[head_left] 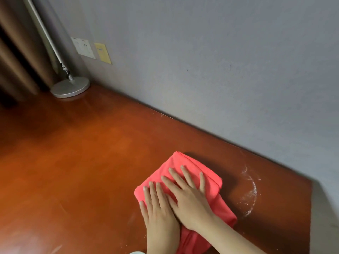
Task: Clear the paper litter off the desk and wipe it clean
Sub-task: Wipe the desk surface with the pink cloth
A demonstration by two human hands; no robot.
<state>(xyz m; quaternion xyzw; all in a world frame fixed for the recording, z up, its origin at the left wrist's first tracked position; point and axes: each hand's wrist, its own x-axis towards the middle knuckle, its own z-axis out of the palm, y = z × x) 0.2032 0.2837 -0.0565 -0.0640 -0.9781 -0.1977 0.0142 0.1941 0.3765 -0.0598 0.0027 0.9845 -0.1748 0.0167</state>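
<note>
Both hands — left hand (159, 215), right hand (190, 204) — fingers flat (overlapping) on pink cloth (205, 173), desk (82, 162), white residue (250, 195) beside

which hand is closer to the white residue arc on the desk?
Right. The right hand presses flat on the pink cloth beside the white residue arc. The left hand lies flat on the cloth's far side, farther away.
</note>
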